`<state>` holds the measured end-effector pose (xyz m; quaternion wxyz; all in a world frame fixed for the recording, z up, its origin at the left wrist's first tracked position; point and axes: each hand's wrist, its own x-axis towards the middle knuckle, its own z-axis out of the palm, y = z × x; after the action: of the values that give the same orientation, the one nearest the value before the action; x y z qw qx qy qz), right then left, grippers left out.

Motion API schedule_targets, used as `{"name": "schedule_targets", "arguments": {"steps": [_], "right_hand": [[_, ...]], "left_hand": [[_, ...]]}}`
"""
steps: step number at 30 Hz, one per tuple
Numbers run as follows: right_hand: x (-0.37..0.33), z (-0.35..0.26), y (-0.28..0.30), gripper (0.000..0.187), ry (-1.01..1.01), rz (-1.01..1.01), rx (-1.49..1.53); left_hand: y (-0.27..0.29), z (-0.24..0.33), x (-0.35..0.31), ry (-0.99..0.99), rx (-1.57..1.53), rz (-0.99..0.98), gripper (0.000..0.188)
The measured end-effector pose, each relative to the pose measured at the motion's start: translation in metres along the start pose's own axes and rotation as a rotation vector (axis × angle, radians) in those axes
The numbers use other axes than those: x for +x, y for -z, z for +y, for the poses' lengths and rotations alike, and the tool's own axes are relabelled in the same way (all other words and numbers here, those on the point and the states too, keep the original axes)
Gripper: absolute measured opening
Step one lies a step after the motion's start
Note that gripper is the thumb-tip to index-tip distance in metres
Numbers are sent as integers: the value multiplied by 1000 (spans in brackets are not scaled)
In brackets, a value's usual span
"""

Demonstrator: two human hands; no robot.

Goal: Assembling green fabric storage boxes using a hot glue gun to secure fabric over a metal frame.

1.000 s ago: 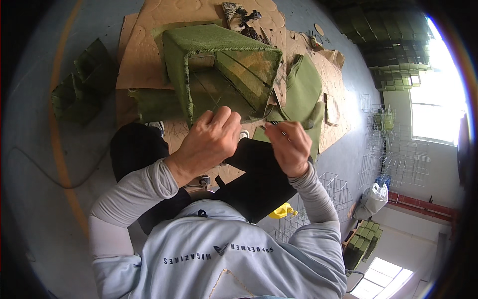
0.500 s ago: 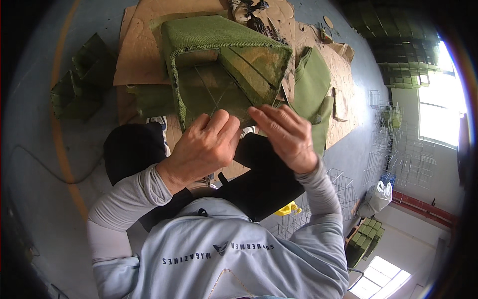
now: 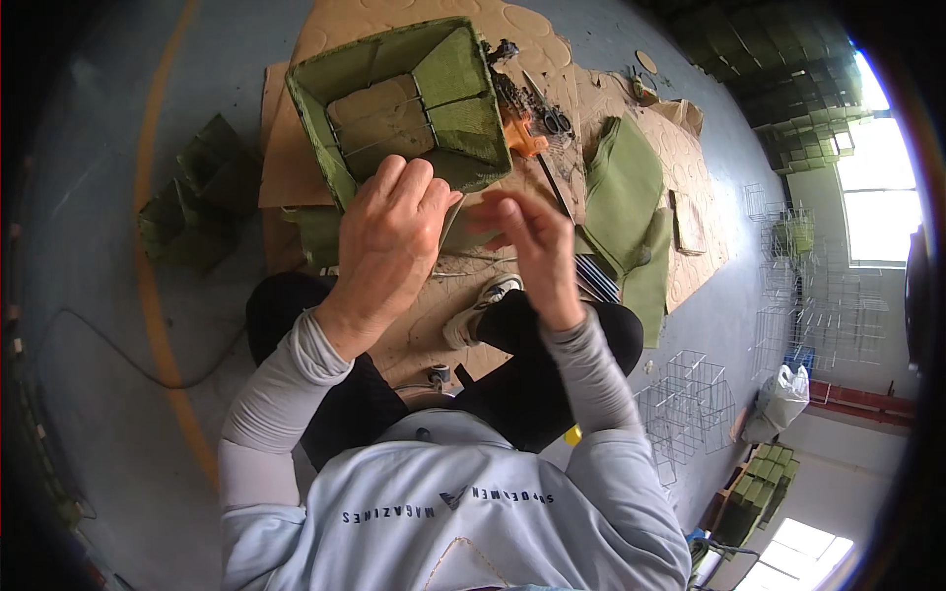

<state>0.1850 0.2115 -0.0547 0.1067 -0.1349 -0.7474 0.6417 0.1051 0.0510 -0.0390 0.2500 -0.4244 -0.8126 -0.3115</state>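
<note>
A box-shaped wire frame covered in green fabric [image 3: 458, 108] stands in front of me, its open side toward me and thin metal wires crossing inside. My left hand [image 3: 394, 246] is closed at its near rim, thumb and fingers pressed together; what they pinch is hidden or too thin to make out. Just right of it, my right hand [image 3: 540, 241] hovers near the frame's lower right corner, fingers bent and smeared by motion. Whether a thread or anything else lies between them I cannot tell.
Brown cardboard [image 3: 680, 167] covers the floor. On it lie scissors [image 3: 557, 121], an orange-handled tool [image 3: 522, 136], green fabric sheets [image 3: 621, 192] and dark rods [image 3: 597, 279]. Green boxes [image 3: 187, 212] stand at left. Bare wire frames [image 3: 685, 404] and a white bag [image 3: 778, 402] are at right.
The green frame has tipped, so its opening now faces me more squarely. My right hand has turned and moved slightly left and down. Scissors and the orange-handled tool have come into view.
</note>
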Motion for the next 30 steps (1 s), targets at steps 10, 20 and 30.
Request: {"name": "schedule_targets", "arguments": {"steps": [10,20,30], "right_hand": [[-1,13,-26,34,110,255,105],[9,13,-19,21,130,390,-263],[33,14,-26,12,276,474,-367]], "left_hand": [[-18,33,-1,133,-152,-169,24],[3,-11,66,-200,-81,-249,7],[30,-12,123,-433,331,-220,41]]}}
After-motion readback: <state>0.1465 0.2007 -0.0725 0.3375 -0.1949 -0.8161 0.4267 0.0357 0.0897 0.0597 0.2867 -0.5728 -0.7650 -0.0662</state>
